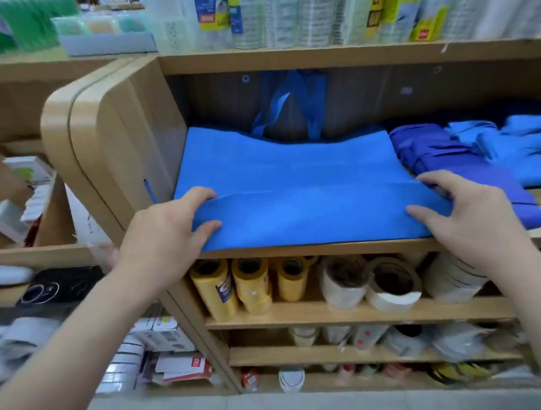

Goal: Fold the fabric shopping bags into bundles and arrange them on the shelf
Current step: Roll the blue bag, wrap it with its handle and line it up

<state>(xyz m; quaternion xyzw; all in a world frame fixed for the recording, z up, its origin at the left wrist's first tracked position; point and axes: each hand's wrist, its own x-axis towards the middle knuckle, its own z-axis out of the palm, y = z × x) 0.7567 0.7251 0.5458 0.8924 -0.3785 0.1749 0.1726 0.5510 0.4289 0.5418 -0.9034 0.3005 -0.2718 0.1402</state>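
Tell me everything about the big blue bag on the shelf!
The bag is bright blue, thin cloth by the look of it, spread flat on the wooden shelf. Its handles stand up against the back wall. A crease runs across it. The left hand and right hand hold the front strip's ends. Its right edge meets darker blue bundles.

A blue bag lies flat on the shelf, its handles standing against the back wall. The bag's front part is folded over. The left hand grips the fold's left end and the right hand grips its right end. Folded blue bundles lie just right of the bag. Yellow rolls and white tape rolls sit on the board below.
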